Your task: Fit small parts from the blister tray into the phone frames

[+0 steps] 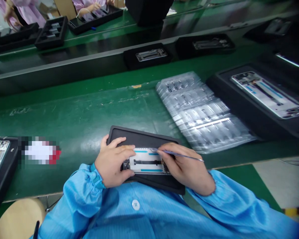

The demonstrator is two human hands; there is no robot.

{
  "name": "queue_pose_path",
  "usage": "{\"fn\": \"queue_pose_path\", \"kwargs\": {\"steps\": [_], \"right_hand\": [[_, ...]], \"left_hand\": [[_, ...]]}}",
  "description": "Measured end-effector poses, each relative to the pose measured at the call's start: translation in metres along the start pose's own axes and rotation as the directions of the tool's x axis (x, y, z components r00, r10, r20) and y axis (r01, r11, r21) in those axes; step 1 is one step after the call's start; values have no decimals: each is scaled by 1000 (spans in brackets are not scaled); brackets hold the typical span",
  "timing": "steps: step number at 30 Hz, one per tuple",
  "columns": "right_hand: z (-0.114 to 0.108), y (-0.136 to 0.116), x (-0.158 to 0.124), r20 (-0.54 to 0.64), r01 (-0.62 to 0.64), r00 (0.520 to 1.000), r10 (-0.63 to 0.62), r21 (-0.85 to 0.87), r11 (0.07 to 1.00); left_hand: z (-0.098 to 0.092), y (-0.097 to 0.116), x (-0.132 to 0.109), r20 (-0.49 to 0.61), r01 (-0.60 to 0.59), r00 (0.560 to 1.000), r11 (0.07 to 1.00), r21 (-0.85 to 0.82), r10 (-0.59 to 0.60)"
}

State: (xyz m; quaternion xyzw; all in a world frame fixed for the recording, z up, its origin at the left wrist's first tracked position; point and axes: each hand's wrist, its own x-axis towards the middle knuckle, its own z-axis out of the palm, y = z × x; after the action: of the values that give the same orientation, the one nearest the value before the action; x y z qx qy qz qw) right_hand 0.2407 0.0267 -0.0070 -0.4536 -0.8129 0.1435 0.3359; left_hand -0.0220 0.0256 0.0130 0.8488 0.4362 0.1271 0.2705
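In front of me an opened phone (147,162) lies in a black tray (137,136). Its inside shows a white panel, blue strips and a dark flex cable. My left hand (114,161) steadies the phone at its left end, thumb on the near edge and a finger on the far edge, the other fingers spread over the tray. Between the fingers of my right hand (183,164) are slim bluish metal tweezers (181,154), their tip close to the phone's far edge. That hand covers the phone's right end.
A stack of clear plastic trays (201,113) lies right of centre. Beyond it a large black holder (221,89) bears another opened phone (269,94). More phones in black trays stand along the back rail (94,56) and at far left. Co-workers in pink sleeves (84,6) sit opposite.
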Motion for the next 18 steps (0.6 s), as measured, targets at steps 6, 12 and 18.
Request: {"fn": "queue_pose_path", "kwargs": {"steps": [6,12,18], "right_hand": [[-1,-2,1,30,-58,998,56,39,998],[-9,-1,-2,49,-103,994,99,104,989],[-45,-3,-37,73,-1,997,5,-46,999]], "left_hand": [[0,-1,0,1,-3,1000,1000,-3,3],[11,-10,-1,-69,-49,996,999,8,50],[22,-23,-12,-457,160,878,987,-9,-146]]}}
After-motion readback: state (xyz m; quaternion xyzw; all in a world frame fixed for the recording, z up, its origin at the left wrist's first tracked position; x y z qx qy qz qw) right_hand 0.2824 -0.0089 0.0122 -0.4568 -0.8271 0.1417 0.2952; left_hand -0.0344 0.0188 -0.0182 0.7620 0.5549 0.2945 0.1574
